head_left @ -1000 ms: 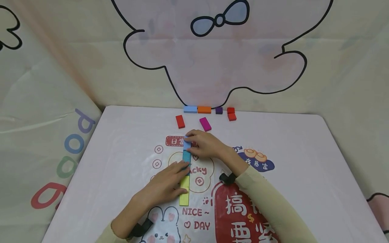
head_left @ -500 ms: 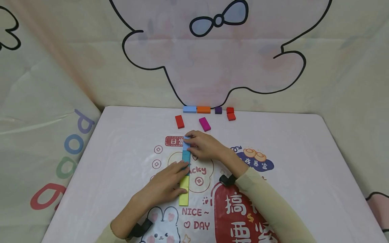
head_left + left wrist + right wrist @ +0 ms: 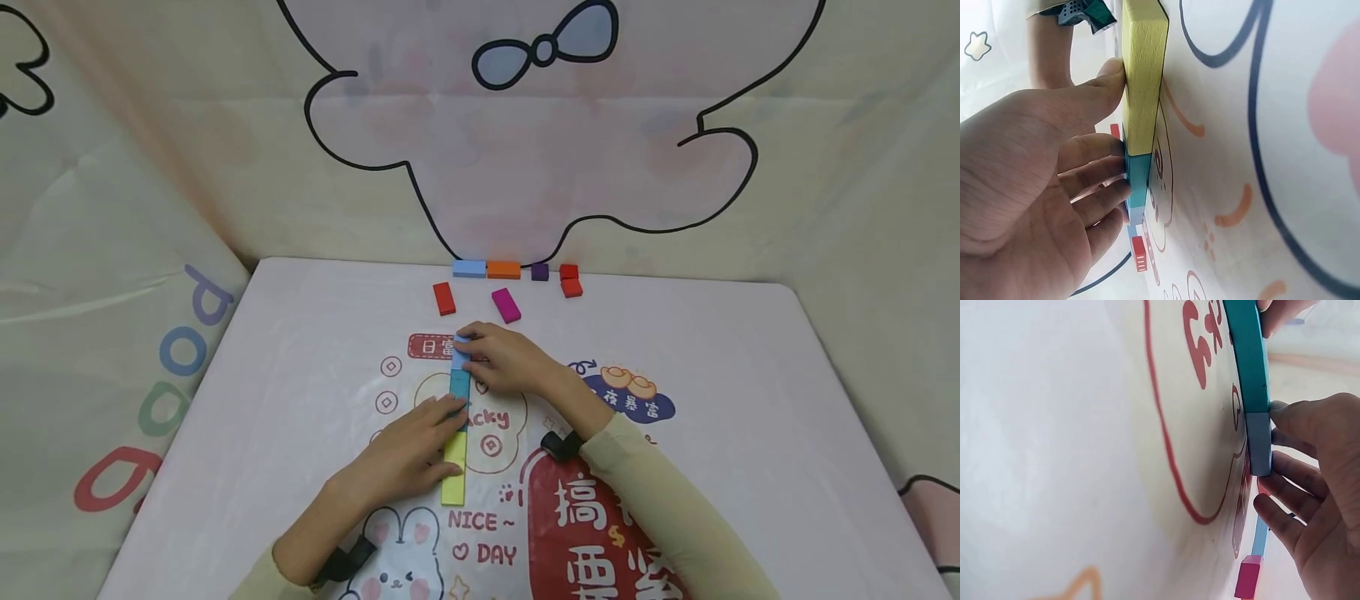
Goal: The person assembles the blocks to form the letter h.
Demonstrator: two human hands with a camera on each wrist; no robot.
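A straight row of blocks runs away from the person on the white table. Nearest is a yellow block (image 3: pixel 453 492), then a teal block (image 3: pixel 459 383), with a light blue block (image 3: pixel 460 359) at the far end. The left hand (image 3: pixel 405 450) rests along the row's left side, thumb on the yellow block and extended fingers touching the teal part (image 3: pixel 1139 178). From the right, the right hand (image 3: pixel 513 358) pinches the light blue block, thumb by its joint with the teal one and fingertips at its far end (image 3: pixel 1260 447). The left fingers partly cover the teal stretch.
Along the table's back edge lie a blue block (image 3: pixel 469 269), an orange block (image 3: pixel 504 270), a purple block (image 3: pixel 540 272) and two red blocks (image 3: pixel 572 287). A red block (image 3: pixel 444 298) and a magenta block (image 3: pixel 506 306) lie nearer, beyond the row. A printed cloth wall rises behind.
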